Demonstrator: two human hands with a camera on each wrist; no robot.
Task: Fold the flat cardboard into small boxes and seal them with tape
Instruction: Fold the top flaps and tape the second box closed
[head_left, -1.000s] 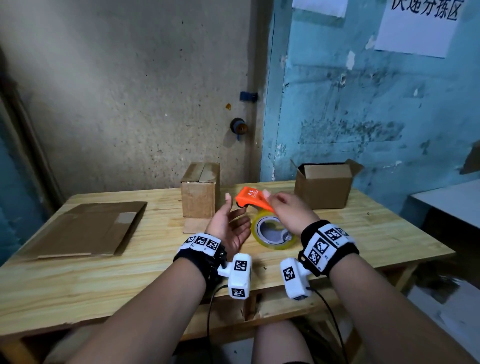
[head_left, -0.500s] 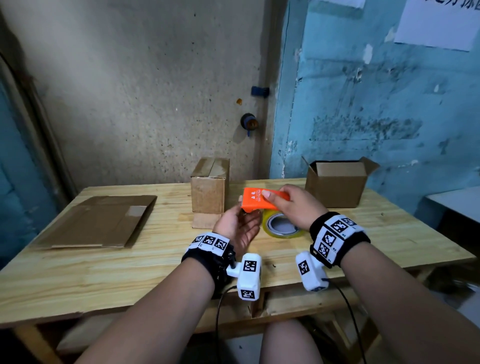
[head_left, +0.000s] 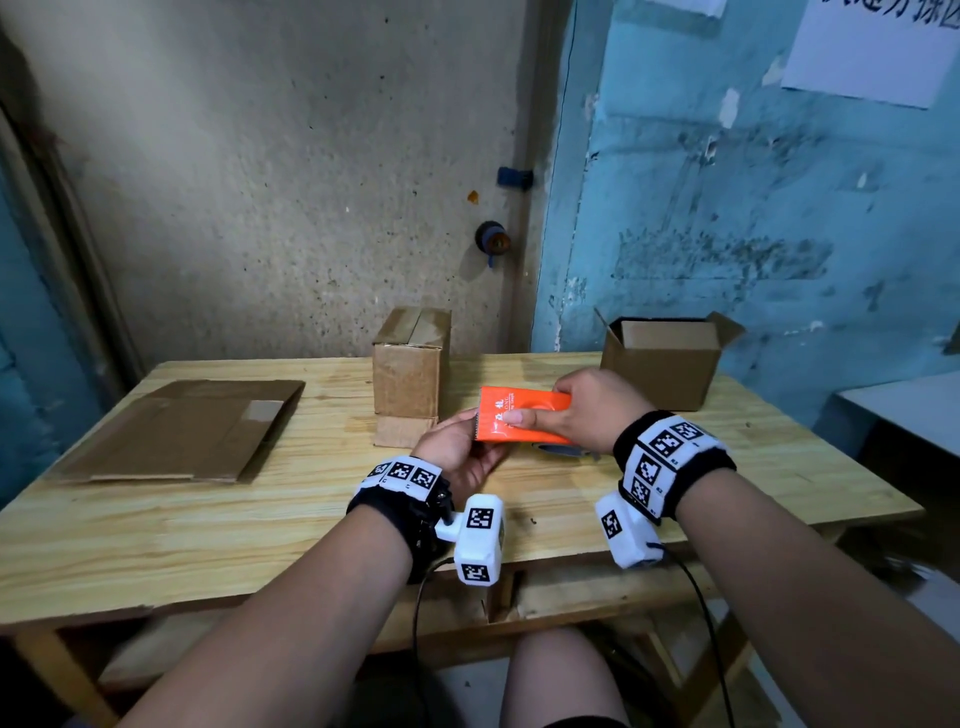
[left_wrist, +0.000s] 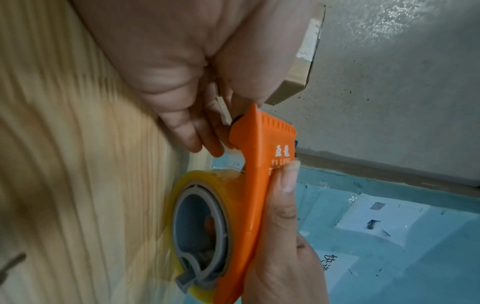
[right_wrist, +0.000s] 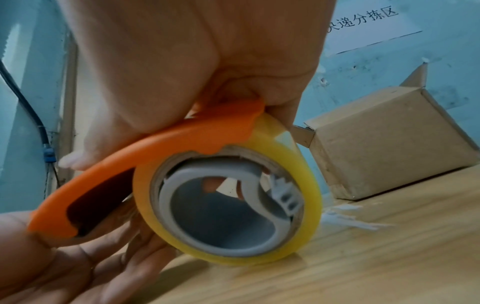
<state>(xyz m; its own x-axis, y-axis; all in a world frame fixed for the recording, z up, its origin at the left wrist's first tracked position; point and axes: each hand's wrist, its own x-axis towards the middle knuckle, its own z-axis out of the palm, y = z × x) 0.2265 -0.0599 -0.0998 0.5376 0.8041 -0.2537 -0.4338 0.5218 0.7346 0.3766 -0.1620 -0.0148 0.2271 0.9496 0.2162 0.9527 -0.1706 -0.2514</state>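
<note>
Dispenser (head_left: 522, 414) apparently between both hands

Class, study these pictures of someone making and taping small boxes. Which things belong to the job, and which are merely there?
Belonging to the job:
- tape dispenser, gripped by the right hand, left hand at its blade end
- flat cardboard
- closed box
- open box

Merely there:
- wall notice
- wooden table
</note>
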